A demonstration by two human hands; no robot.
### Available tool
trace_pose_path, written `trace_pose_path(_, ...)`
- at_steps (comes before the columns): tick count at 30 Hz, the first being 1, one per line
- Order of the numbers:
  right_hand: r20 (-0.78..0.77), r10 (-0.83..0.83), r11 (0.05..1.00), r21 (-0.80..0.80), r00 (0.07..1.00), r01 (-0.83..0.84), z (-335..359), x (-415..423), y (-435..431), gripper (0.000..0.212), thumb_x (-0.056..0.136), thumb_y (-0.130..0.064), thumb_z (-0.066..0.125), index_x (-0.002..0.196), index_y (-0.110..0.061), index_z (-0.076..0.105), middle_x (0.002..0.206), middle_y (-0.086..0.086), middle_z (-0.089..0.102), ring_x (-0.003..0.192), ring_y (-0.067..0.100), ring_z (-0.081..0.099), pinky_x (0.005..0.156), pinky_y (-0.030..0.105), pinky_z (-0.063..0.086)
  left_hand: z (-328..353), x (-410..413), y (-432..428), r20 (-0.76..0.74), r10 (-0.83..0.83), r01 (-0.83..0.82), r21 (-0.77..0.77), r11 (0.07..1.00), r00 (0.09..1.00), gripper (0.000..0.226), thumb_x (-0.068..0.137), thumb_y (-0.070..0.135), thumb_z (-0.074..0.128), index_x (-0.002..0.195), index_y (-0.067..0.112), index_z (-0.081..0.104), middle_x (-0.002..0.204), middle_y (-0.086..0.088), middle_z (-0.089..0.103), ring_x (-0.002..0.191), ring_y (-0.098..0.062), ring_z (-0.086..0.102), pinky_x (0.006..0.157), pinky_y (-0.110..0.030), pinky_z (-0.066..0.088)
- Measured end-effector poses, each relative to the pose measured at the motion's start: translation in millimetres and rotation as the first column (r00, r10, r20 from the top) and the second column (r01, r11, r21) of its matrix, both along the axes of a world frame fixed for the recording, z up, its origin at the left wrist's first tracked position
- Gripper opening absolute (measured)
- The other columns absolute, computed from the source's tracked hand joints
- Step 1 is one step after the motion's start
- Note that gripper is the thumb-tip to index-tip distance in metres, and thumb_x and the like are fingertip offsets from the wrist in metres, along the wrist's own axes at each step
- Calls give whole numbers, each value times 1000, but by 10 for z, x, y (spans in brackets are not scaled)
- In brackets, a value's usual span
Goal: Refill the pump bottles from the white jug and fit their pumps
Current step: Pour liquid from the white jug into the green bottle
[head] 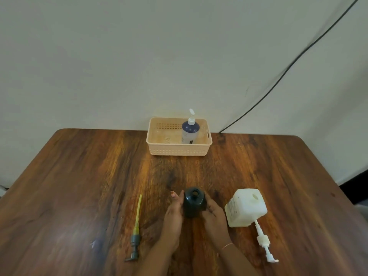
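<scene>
A dark green bottle [194, 202] stands upright near the table's front middle with its neck open and no pump in it. My left hand [173, 213] wraps its left side and my right hand [214, 214] its right side. A dark pump with a yellow tube [136, 229] lies flat to the left. To the right stands the white jug [246, 208], its round opening uncapped, and a white pump [263, 242] lies in front of it. A blue bottle with its white pump fitted [190, 131] stands in the peach basket [179, 151].
The wooden table [79, 186] ends at a pale wall behind the basket. A black cable [278, 76] runs down the wall to the table's back right edge. The basket's left half holds only a small pale scrap.
</scene>
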State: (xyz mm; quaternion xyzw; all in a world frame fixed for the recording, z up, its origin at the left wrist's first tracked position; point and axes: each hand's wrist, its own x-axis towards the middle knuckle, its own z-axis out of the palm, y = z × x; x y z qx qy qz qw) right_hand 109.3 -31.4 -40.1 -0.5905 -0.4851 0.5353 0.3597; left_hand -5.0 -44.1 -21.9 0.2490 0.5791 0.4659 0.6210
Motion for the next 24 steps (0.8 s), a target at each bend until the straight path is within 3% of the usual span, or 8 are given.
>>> trace_pose_path(8,51,21,1000,-11,998,-20,-28,67,-108,58,87,9,38,130,-28,46,124,-19,54,128,8,42,105,20,29,90,66,-79,-93,-49,52,25,998,994,89,65,72,21,137,23,41,149,-4,36,137,-21,32,113,-36,22)
trace_pose_path(12,166,38,999,2,985,-39,107,64,-144,64,89,6,42,145,-17,22,150,-3,32,139,16,28,112,29,22,47,40,-75,-146,-64,68,24,997,987,85,70,72,19,140,26,35,153,-2,28,140,-22,26,117,-41,20)
trace_pose_path(14,301,-111,977,205,947,49,258,98,-226,67,88,0,49,145,-22,23,150,-3,33,138,14,31,111,28,26,-3,17,-70,-205,-62,73,43,996,977,75,78,68,22,140,27,35,152,0,29,140,-21,26,116,-43,21)
trace_pose_path(16,304,-376,841,508,875,185,450,204,-320,68,85,-8,58,143,-30,28,144,-9,38,134,10,35,106,25,30,-52,-6,-82,-242,-56,80,90,993,969,60,88,56,32,139,26,36,152,1,31,138,-14,27,114,-36,22)
trace_pose_path(18,238,-565,699,646,790,306,541,395,-362,74,81,-30,63,143,-34,22,146,-15,31,134,9,30,104,26,29,-65,-24,-105,-276,-84,127,142,982,957,56,88,48,41,140,26,35,153,4,29,135,-6,24,110,-29,21)
trace_pose_path(20,242,-636,700,580,733,416,504,623,-339,92,72,-49,69,145,-30,16,154,-8,20,140,17,23,107,38,31,-76,-41,-108,-339,-148,211,157,965,929,69,81,48,53,142,26,30,153,6,26,137,-7,22,112,-31,20)
trace_pose_path(22,320,-598,792,378,735,480,375,805,-272,109,63,-48,79,146,-27,12,157,0,15,142,26,21,107,50,33,-101,-32,-65,-466,-188,284,144,948,865,82,77,37,68,145,21,26,154,3,24,141,-12,21,116,-34,20)
trace_pose_path(24,352,-514,858,209,782,469,228,871,-215,111,58,-44,84,144,-21,18,152,8,28,136,33,32,104,55,38,-113,2,-11,-599,-183,312,118,943,780,86,76,28,73,145,17,24,153,0,27,141,-14,22,115,-30,20)
